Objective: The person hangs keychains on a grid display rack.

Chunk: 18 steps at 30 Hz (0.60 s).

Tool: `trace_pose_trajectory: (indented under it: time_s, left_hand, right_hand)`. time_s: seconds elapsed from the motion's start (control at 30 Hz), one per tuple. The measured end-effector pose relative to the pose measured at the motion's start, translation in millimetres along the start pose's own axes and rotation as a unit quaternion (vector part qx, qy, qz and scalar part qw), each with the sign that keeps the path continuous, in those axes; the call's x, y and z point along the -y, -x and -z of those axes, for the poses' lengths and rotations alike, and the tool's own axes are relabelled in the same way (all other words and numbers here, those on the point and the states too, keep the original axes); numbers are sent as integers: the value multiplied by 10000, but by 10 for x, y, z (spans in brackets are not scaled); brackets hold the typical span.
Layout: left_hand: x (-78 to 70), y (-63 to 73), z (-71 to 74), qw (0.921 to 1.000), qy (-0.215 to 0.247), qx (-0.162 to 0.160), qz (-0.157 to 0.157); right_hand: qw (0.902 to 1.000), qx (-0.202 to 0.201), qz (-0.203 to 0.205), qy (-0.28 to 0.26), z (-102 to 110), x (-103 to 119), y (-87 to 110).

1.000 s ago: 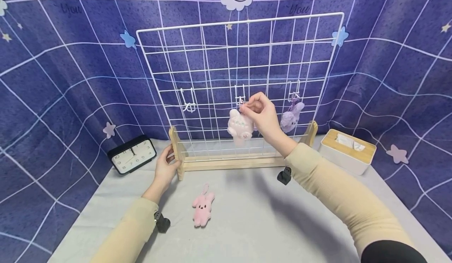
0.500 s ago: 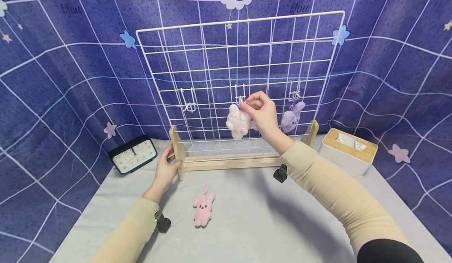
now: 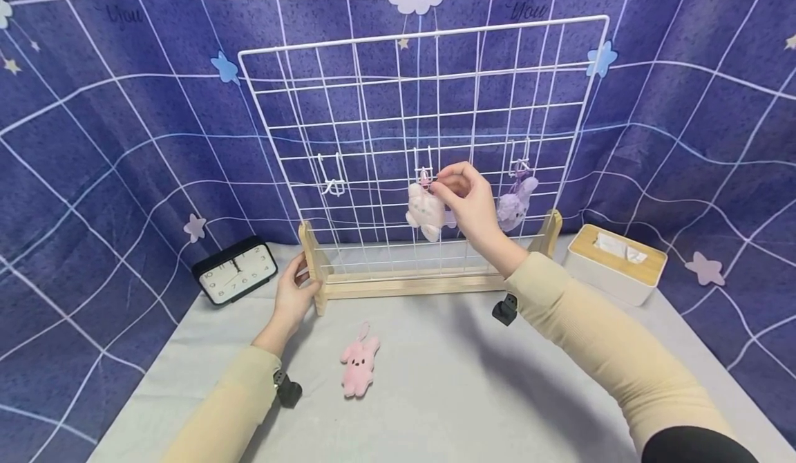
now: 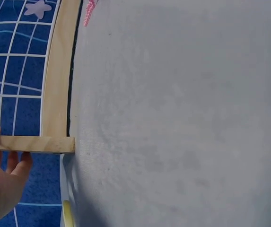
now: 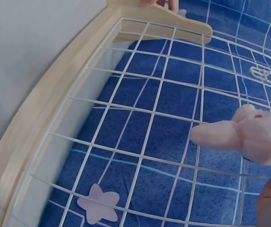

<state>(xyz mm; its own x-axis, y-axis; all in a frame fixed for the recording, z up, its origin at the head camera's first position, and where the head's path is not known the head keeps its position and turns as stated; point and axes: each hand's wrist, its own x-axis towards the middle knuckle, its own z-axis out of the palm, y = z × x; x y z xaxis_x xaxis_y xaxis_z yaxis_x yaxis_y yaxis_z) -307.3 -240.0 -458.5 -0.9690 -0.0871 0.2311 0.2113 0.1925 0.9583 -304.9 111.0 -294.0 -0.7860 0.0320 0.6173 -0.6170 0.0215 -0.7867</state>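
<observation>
My right hand (image 3: 468,200) pinches at the pink loop of a pale pink plush keychain (image 3: 425,212), right below the middle hook (image 3: 423,160) of a white wire grid rack (image 3: 435,90). In the right wrist view the plush keychain (image 5: 263,135) shows beside the grid, with the hand at the edge. My left hand (image 3: 295,298) grips the wooden side foot (image 3: 316,269) of the rack; thumb and fingers lie on opposite sides of this foot (image 4: 36,144) in the left wrist view. A pink bunny plush keychain (image 3: 358,367) lies face up on the table.
A purple bunny plush (image 3: 513,206) hangs from the right hook (image 3: 521,166). The left hook (image 3: 332,185) holds nothing. A black-framed clock (image 3: 235,271) stands at the left and a wood-lidded tissue box (image 3: 616,266) at the right. A patterned blue curtain (image 3: 124,173) surrounds the table.
The pale pink plush has risen, turned and shifted slightly right under the middle hook, and its loop now shows there. My right hand has moved slightly right; the left keeps its place.
</observation>
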Motion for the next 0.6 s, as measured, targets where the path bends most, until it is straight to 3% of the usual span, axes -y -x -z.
trace_pose_trajectory:
  time_s: [0.2,0.43,0.6]
  left_hand:
    - [-1,-9,5,10000,62,4,58]
    - [-281,115,-10,9999,-54,136,86]
    - [-352,162,-19,9998,-118,148,36]
  right_hand:
    - [9997,180,131,56,45,34,45]
    - [9972,345,592,-290,51,104,177]
    - [9907,840,883,-608,21,136,342]
